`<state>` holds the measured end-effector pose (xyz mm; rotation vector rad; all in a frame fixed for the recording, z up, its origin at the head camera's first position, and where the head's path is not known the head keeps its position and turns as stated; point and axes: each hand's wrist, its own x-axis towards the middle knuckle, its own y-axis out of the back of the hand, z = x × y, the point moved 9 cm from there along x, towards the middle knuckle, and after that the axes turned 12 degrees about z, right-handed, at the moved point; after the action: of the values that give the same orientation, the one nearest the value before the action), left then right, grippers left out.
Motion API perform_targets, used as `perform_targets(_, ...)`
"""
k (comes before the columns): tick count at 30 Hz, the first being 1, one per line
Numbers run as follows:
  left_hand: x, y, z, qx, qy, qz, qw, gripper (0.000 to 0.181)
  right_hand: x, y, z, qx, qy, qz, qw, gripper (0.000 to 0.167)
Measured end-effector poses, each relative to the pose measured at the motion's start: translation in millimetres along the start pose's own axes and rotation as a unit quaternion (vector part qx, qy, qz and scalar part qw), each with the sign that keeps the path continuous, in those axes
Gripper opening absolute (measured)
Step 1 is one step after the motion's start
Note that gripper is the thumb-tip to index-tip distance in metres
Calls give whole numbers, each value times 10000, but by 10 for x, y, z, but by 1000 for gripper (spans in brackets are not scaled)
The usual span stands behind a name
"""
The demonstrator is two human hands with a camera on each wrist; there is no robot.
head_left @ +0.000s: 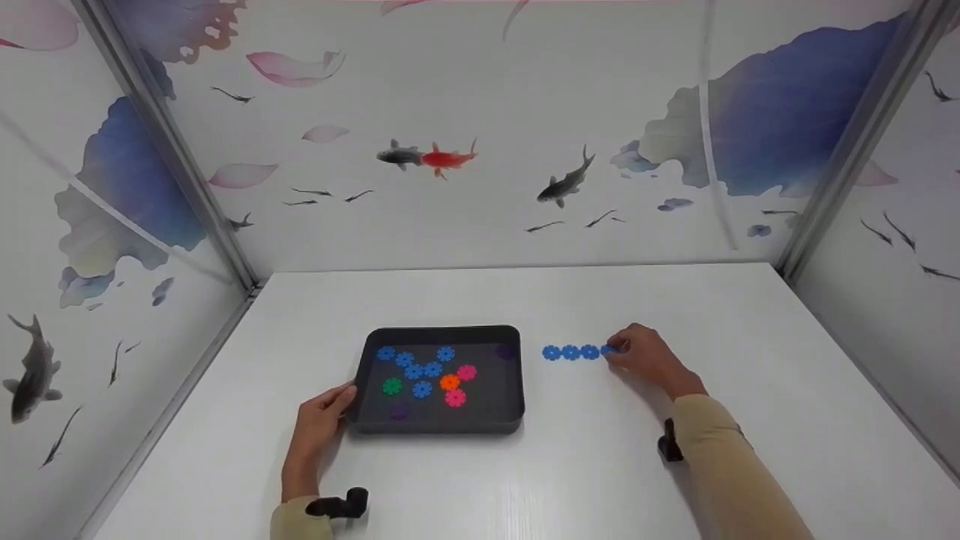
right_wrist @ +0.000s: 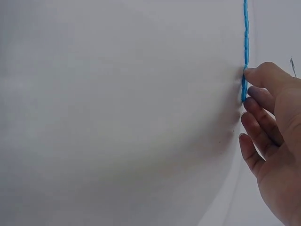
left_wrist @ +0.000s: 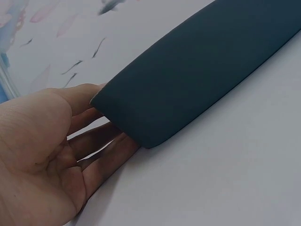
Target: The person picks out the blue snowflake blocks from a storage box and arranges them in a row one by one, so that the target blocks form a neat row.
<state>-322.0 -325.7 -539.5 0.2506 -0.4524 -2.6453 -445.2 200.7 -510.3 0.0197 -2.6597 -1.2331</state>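
Observation:
A dark grey tray (head_left: 437, 429) lies on the white table with flower-shaped plastic discs in it. My left hand (head_left: 318, 420) grips its left side; in the left wrist view the thumb is at the rim and the fingers go behind the tray wall (left_wrist: 188, 80). To the right of the tray, blue flower-shaped discs (head_left: 571, 352) form a straight row on the table. At the row's right end my right hand (head_left: 645, 358) pinches the last blue disc (head_left: 607, 350), partly hidden by the fingers. In the right wrist view the row of blue discs (right_wrist: 246, 37) shows edge-on.
Inside the tray are several blue discs (head_left: 414, 371), a green disc (head_left: 392, 386), an orange disc (head_left: 449, 382), two pink discs (head_left: 455, 397) and dim purple discs (head_left: 398, 410). Walls printed with fish and petals (head_left: 465, 210) enclose the table (head_left: 480, 487) at the back and sides.

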Motion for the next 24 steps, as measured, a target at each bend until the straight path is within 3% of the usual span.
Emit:
perform_targets(6,-1,-1,-11,-10,48,-48,10000,56,22,0,-18,13,-192,-88,9998,34)
perform_targets(9,3,4,-14,-46,65,-48,10000,55,58,21,-107,139,-36,76,9999,36)
perform_targets(18,8,8,-15,-203,138,-30,9997,51,123,-49,-712,656,504,703,9941,29)
perform_targets(24,3,-5,-10,-209,97,-93,9997,52,123,-137,-1092,1264,487,1215,9833,24)
